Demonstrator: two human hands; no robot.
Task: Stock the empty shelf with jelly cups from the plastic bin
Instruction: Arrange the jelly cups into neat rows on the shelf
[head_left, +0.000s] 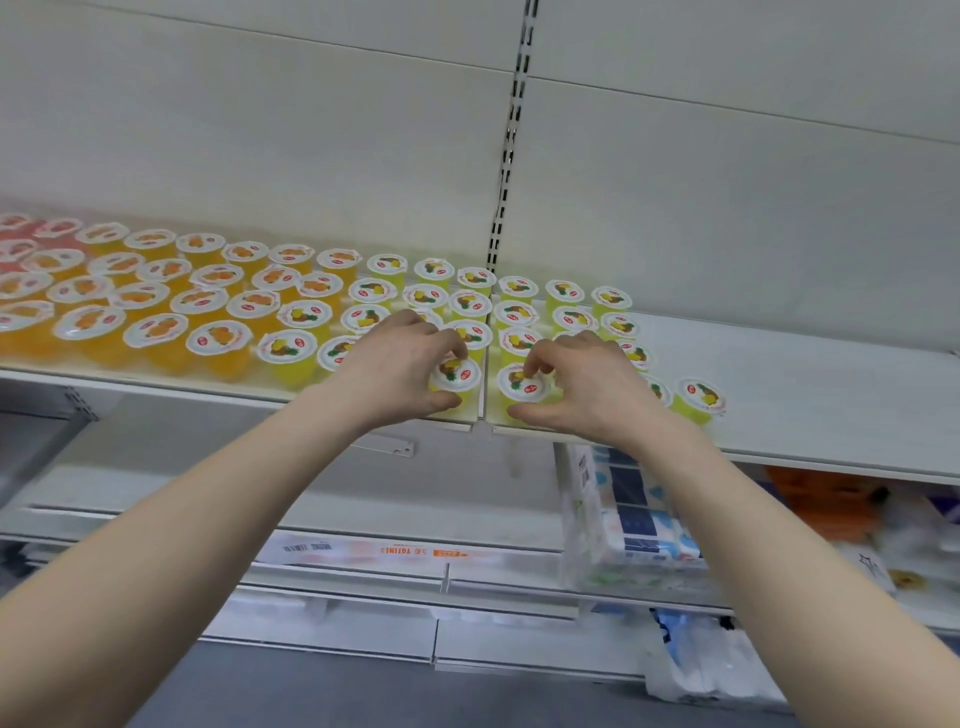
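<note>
The shelf (805, 384) runs across the whole view, bare to the right of the right-hand grip and packed on the other side; the plastic bin is nowhere in view. Far out to the left of the left-hand grip stand the orange cups (156, 306). Directly behind both grips, toward the back panel, the yellow pineapple cups (467, 301) sit in close rows. The left hand (400, 364) has thumb and fingers curled round the left cup (457, 379) at the shelf's front edge. The right hand (576, 384) pinches the right cup (522, 387) the same way, thumb low on the wall and fingertips at the lid. The two held cups stand near each other, with the seam (483, 410) between shelf sections running between them. Both look to be at the setting-down stage, filling the front row. The risks, as I judge them: both cups are right at the lip, so letting go before a base lies flat could tip one onto the packaged goods (639, 519) below the grips. Knuckles backing into the row behind could topple several cups. A base landing across the seam may sit crooked, and fingertips pressing a film lid could dent it.
</note>
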